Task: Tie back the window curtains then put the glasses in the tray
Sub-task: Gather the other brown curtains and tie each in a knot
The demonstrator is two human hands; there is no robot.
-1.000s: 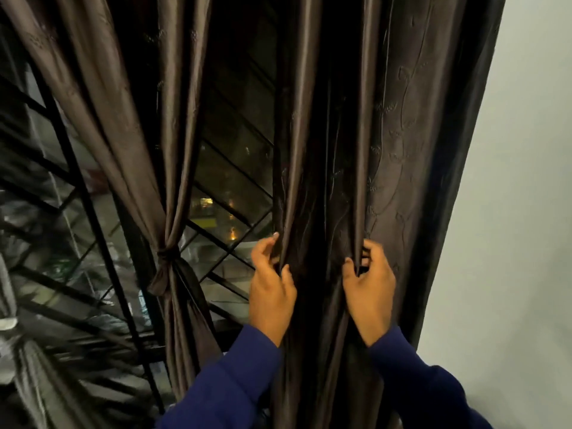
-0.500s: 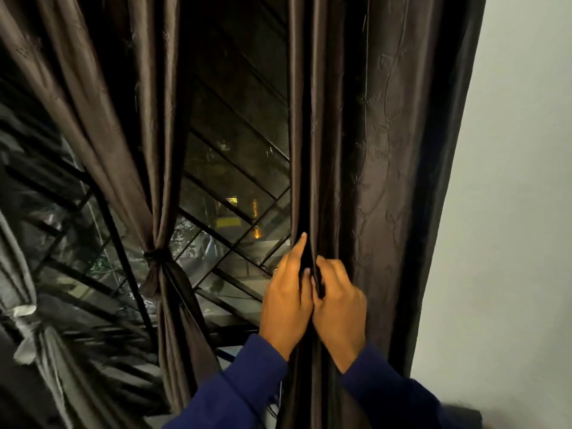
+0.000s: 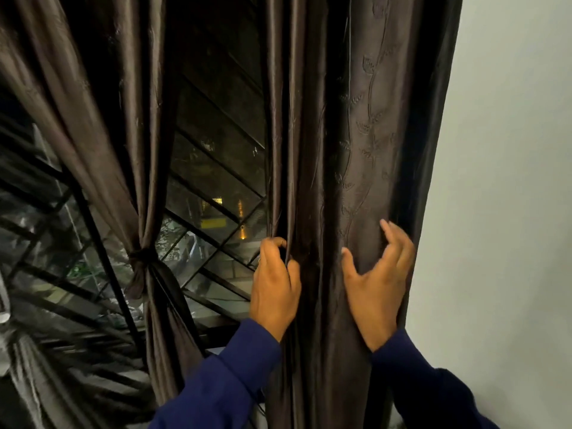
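Our two bare hands, left hand [image 3: 274, 291], right hand [image 3: 376, 289], our long dark blue cloth sleeves [image 3: 223, 382], snug cuffs at our wrists

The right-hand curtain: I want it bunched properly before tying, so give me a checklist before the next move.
1. Left hand grips the right curtain's inner edge: ok.
2. Right hand grips the outer edge: not ok, fingers spread.
3. Folds gathered into one bunch: not ok.
4. Tie-back for this curtain within reach: cannot tell.
5. Left curtain already knotted: ok.
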